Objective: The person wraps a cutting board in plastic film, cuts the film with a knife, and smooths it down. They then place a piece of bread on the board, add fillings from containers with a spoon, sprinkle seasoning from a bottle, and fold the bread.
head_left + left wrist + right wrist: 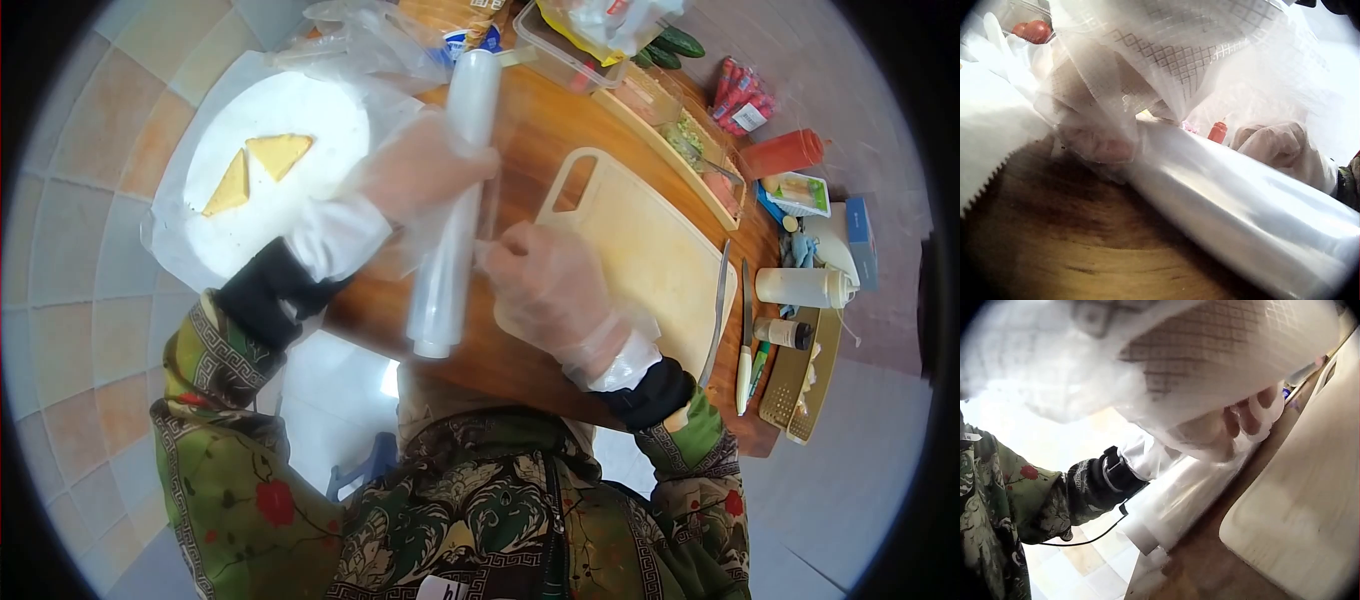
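A clear plastic glove covers each hand. My left hand (425, 168) grips a long roll of cling film (440, 275) around its upper half, and the roll lies slanted over the front of the wooden table. Just right of the roll, my right hand (555, 290) has its fingers curled in and pinches the loose edge of the film. The left wrist view shows the shiny roll (1241, 206) running past the left fingers (1100, 147). In the right wrist view the right hand (1210, 428) overlaps the roll (1179, 494). Both hands are somewhat blurred.
Left of the roll, two yellow triangular pieces (281, 155) lie on a round white sheet (335, 105). A cutting board (650, 250) sits to the right, with knives (745, 340) beside it. Further back are a divided food tray (735, 205), a red bottle (785, 153) and plastic bags (375, 45).
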`<action>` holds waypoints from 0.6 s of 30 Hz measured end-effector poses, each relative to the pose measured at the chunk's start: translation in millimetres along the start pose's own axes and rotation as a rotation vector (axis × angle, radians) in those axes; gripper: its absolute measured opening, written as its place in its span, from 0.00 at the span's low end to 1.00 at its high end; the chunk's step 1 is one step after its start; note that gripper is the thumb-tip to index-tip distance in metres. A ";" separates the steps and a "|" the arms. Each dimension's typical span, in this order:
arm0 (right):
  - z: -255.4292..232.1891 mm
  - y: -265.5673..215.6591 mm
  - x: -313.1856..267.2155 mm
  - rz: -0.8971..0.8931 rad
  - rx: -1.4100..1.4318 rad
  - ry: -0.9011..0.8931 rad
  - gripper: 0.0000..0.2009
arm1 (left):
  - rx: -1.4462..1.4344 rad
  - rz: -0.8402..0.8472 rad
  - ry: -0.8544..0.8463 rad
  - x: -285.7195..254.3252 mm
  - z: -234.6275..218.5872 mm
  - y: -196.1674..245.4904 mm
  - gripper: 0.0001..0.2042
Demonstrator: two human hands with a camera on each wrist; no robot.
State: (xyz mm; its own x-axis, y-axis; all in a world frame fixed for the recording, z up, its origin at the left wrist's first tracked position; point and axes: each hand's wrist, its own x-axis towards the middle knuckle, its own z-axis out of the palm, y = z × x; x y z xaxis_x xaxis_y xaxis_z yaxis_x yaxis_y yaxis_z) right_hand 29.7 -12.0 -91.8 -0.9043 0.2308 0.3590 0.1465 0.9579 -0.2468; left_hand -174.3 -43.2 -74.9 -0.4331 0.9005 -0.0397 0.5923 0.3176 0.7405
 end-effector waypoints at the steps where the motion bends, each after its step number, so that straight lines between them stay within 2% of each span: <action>1: -1.1 0.7 -0.5 0.022 0.028 -0.017 0.11 | 0.000 -0.001 0.013 0.3 1.0 -0.6 0.22; 7: -10.9 10.3 -6.8 0.000 0.051 -0.057 0.16 | -0.008 -0.002 0.019 2.1 1.7 -0.6 0.23; 14: -18.4 15.0 -13.8 0.017 0.064 -0.050 0.16 | 0.023 0.019 0.038 3.0 2.7 -2.0 0.24; 17: -19.9 16.8 -16.8 0.082 0.079 -0.093 0.14 | 0.026 0.026 0.055 3.4 5.1 -7.6 0.25; 18: -15.7 18.4 -19.2 0.090 0.068 -0.034 0.14 | 0.027 0.027 0.055 2.4 4.3 -8.8 0.25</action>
State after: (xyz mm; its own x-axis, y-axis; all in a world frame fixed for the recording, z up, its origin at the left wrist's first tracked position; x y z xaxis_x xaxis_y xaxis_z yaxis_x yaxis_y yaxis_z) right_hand 56.1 3.9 -89.2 -0.9019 0.3088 0.3021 0.2016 0.9194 -0.3377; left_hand -177.6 -42.6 -84.5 -0.4531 0.8913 0.0173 0.6221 0.3022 0.7223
